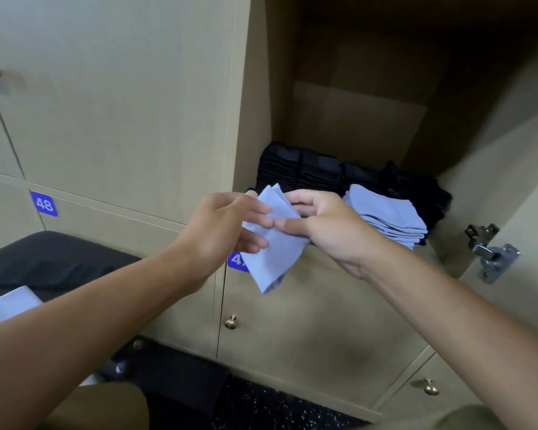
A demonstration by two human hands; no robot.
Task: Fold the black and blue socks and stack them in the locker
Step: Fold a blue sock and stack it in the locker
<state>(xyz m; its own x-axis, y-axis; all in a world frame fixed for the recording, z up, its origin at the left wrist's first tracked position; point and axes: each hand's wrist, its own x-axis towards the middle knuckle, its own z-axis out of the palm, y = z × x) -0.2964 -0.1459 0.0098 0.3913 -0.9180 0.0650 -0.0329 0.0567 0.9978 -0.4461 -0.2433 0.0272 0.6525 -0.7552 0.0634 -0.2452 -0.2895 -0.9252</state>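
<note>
Two hands share one blue sock (274, 243), held in the air just in front of the open locker (354, 119), below its shelf edge. Left hand (221, 231) pinches the sock's left edge between thumb and fingertips; right hand (323, 225) grips the right edge, thumb on the near face, fingers curled behind. Both grips are closed on the cloth, neither free. Sock's long axis runs from upper left near the fingertips down to lower right of centre, with the free end hanging below both hands; it looks part-folded, layers showing at the top corner. The relation that matters: the blue stack (389, 215) sits on the locker floor up and to the right of the grip, just beyond the right hand's knuckles, at the front edge. Right hand is clearly nearer to it; the left would have to cross over. Black stacks (308, 172) lie behind and left of the blue one, deeper in. My read: the fold gets closed first, then the right hand carries it a short way up and right onto the blue stack. More loose socks, one pale (10, 302) on a dark pile (59, 262), lie at lower left beside the left forearm.
</note>
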